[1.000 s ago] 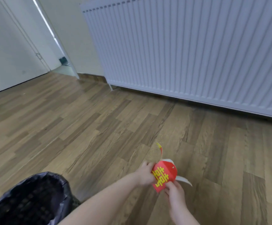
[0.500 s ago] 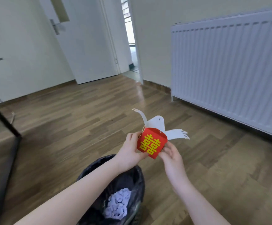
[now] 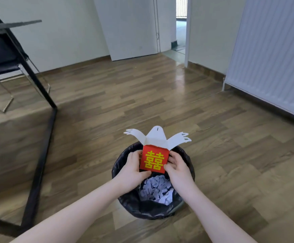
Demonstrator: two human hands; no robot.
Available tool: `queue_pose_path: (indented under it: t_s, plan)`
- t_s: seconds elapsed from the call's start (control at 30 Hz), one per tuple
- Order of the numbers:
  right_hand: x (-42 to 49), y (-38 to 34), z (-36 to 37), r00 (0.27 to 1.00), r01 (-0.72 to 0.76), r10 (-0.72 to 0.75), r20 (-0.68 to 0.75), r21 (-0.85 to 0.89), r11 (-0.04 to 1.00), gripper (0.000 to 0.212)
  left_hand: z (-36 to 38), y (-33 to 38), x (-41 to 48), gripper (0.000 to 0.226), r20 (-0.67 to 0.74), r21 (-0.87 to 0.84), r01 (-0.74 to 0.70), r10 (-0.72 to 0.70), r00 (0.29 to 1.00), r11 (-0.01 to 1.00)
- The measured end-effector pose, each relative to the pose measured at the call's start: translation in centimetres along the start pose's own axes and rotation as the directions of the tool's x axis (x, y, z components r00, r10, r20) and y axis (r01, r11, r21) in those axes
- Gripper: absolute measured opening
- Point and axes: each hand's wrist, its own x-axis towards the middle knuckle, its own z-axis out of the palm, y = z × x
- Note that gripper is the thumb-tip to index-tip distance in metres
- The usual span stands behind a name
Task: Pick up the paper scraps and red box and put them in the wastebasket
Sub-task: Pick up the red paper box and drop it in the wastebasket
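A red box (image 3: pixel 154 159) with a yellow symbol and white top flaps spread open is held upright above the wastebasket (image 3: pixel 125 201), which is lined with a black bag. My left hand (image 3: pixel 131 170) grips the box's left side and my right hand (image 3: pixel 178 170) grips its right side. White crumpled paper scraps (image 3: pixel 157 189) lie inside the wastebasket, below the box.
A black table frame (image 3: pixel 41 155) runs along the floor at the left, with a black chair (image 3: pixel 0 55) behind it. A white radiator (image 3: pixel 272 55) lines the right wall. An open doorway (image 3: pixel 180 23) shows at the back. The floor is wood laminate.
My view has swung left from the radiator towards the room. Both hands carried the red box from the floor to above the wastebasket, which now lies straight under it.
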Motion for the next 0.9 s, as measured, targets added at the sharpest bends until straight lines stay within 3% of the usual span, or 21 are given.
queue_pose_path:
  t_s: [0.13,0.23,0.3,0.4,0.5,0.7,0.9]
  plan:
    - [0.0,1.8,1.2,0.993,-0.094,0.102,0.067,-0.120,0.988,0.047,0.2,-3.1,-0.2,0.056,0.039,0.206,0.070,-0.080,0.996,0.976]
    - [0.0,2.3,1.2,0.982,-0.123,0.154,0.107,-0.255,0.959,0.048,-0.3,-4.3,-0.1,0.038,-0.084,0.362,0.133,-0.109,0.990,0.923]
    - [0.3,2.0,0.5,0.992,-0.101,0.119,0.036,-0.325,0.940,0.043,-0.8,-5.0,0.1,0.031,-0.209,0.323,0.163,-0.097,0.973,0.932]
    - [1.3,1.2,-1.2,0.989,-0.043,0.002,-0.147,-0.279,0.959,0.035,-1.5,-6.1,0.6,0.035,-0.372,0.250,0.214,-0.111,0.922,0.944]
    - [2.6,1.3,-3.2,0.958,-0.016,-0.058,-0.282,-0.254,0.967,0.036,-1.6,-6.8,0.9,0.048,-0.414,0.171,0.281,-0.190,0.890,0.944]
    - [3.7,4.4,-4.9,0.978,-0.076,0.040,-0.204,-0.170,0.983,0.046,-1.0,-7.4,1.8,0.053,-0.320,-0.097,0.336,-0.349,0.881,0.937]
    - [3.4,6.5,-4.2,0.983,-0.084,0.100,-0.151,0.111,0.990,0.045,-0.2,-7.0,2.0,0.046,-0.319,-0.085,0.363,-0.371,0.872,0.928]
